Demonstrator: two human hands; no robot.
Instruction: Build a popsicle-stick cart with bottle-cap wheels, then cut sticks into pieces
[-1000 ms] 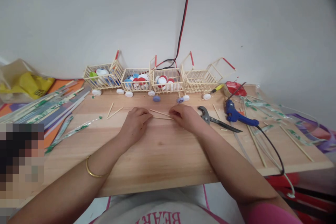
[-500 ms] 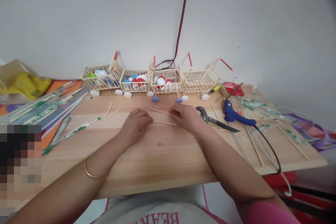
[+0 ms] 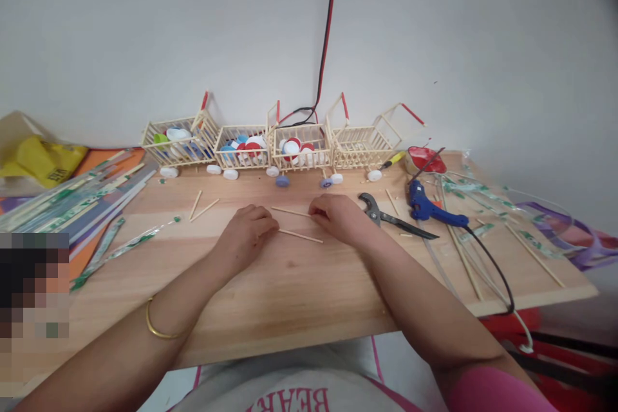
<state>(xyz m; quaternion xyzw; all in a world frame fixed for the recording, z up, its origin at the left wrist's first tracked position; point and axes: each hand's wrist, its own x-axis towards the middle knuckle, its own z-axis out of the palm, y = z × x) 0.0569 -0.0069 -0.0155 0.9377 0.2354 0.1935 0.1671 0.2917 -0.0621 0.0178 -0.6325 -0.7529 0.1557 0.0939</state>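
Note:
My left hand (image 3: 248, 235) rests low over the wooden table, its fingers closed on the left end of a thin wooden stick (image 3: 302, 236). Across from it, my right hand (image 3: 338, 217) pinches the right end of a second wooden stick (image 3: 291, 212), which lies a little farther from me. The two sticks are apart, opening slightly towards the right. Two more short sticks (image 3: 205, 210) lie to the left of my left hand. Just right of my right hand is a dark cutter (image 3: 400, 221) with a curved jaw.
Several stick-built toy carts (image 3: 302, 148) on bottle-cap wheels line the wall, some filled with caps. A blue glue gun (image 3: 432, 206), a red dish (image 3: 425, 159) and a yellow knife (image 3: 393, 159) lie right. Wrapped sticks (image 3: 62, 206) pile up left. A person's blurred head (image 3: 33, 309) is at lower left.
The right end of the stick in my left hand has swung towards me, widening the gap between the two sticks. My view has shifted slightly; both hands stay nearly in place.

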